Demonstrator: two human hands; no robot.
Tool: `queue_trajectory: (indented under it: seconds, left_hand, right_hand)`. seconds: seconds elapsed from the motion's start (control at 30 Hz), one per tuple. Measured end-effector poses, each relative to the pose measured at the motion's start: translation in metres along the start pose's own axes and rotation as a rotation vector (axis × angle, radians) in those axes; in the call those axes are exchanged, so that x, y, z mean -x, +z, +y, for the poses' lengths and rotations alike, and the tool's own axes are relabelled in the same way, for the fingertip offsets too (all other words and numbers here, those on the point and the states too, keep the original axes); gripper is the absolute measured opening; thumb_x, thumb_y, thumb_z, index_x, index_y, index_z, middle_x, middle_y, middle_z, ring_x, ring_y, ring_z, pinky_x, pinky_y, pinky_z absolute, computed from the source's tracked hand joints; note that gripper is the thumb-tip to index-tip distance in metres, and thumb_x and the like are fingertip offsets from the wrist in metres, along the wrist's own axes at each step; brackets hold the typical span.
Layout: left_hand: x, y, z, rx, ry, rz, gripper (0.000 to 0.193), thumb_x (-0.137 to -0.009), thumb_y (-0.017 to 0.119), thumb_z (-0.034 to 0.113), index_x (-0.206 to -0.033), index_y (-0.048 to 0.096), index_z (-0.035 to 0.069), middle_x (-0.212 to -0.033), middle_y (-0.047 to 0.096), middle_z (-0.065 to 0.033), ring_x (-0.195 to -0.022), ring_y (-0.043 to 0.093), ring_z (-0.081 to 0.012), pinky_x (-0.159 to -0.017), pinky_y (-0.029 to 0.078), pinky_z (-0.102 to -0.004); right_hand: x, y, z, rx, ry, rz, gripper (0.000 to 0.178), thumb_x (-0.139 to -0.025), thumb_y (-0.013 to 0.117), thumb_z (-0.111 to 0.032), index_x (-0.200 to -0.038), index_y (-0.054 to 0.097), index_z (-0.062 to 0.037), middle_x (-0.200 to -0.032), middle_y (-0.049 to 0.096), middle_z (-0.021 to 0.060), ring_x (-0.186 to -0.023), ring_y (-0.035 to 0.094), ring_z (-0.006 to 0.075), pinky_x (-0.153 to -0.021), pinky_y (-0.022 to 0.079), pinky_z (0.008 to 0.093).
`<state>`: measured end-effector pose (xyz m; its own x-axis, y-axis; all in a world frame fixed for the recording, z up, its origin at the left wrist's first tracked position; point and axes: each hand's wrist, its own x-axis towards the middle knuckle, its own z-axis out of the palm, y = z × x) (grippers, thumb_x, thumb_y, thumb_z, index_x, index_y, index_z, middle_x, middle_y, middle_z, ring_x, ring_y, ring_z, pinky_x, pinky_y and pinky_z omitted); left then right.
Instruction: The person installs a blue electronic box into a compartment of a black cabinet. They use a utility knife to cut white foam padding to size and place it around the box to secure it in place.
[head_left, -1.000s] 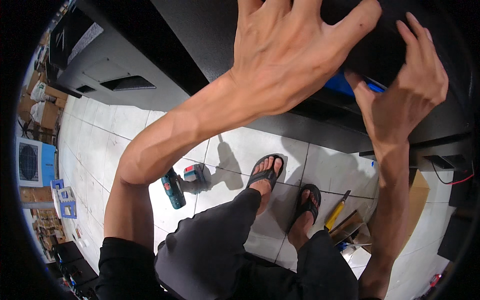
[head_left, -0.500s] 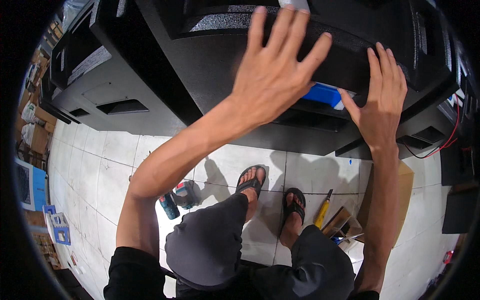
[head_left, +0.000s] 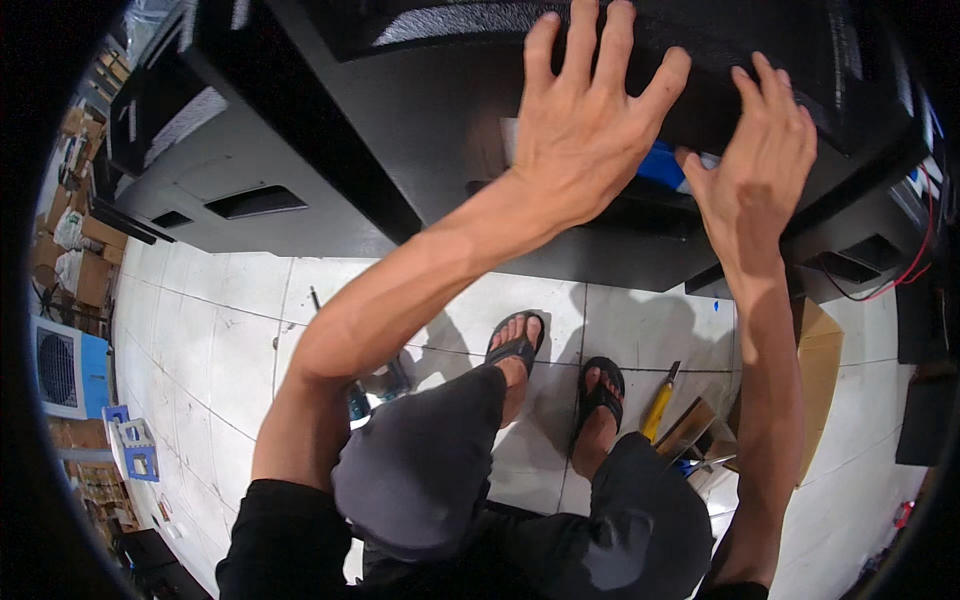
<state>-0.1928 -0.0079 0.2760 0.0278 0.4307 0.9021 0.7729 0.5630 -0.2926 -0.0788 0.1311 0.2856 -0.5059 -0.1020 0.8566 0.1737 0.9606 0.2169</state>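
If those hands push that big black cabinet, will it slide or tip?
The black cabinet looks broad and rigid, so probably heavy and unlikely to tip. Both hands, left hand and right hand, lie flat on it; on smooth tile floor it may slide grudgingly.

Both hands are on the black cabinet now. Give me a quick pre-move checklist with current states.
1. Left hand flat on the black cabinet, fingers spread: ok.
2. Right hand on the cabinet beside it, fingers extended: ok.
3. Blue part between the hands free of fingers: cannot tell, partly hidden.
4. Red wires at the cabinet's right side away from both hands: ok.
5. Floor by the feet: not ok, a yellow-handled tool lies beside the right sandal.
6. Drill on the tiles near the left leg: not ok.
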Motion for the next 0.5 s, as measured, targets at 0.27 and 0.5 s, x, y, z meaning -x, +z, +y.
queue_trajectory:
  seconds: [0.27, 0.5]
  left_hand:
    - [-0.011, -0.034, -0.001, -0.023, 0.018, -0.207, 0.073, -0.066, 0.081, 0.022, -0.131, 0.053, 0.007, -0.136, 0.047, -0.0223, -0.127, 0.043, -0.0405, -0.105, 0.034, -0.0535]
    - [-0.036, -0.029, -0.013, 0.010, 0.144, -0.309, 0.091, -0.062, 0.088, 0.035, -0.139, 0.044, 0.016, -0.142, 0.045, -0.0223, -0.128, 0.044, -0.0410, -0.107, 0.034, -0.0546]
  right_hand:
    - [-0.001, -0.006, 0.017, 0.095, -0.119, -0.155, 0.083, -0.072, 0.080, -0.033, -0.140, 0.044, -0.0028, -0.147, 0.043, 0.0165, -0.135, 0.041, 0.0310, -0.113, 0.030, 0.0499]
    - [-0.003, -0.003, 0.016, 0.147, -0.092, -0.109, 0.085, -0.069, 0.080, -0.035, -0.139, 0.045, -0.0020, -0.144, 0.044, 0.0161, -0.134, 0.041, 0.0314, -0.112, 0.031, 0.0512]
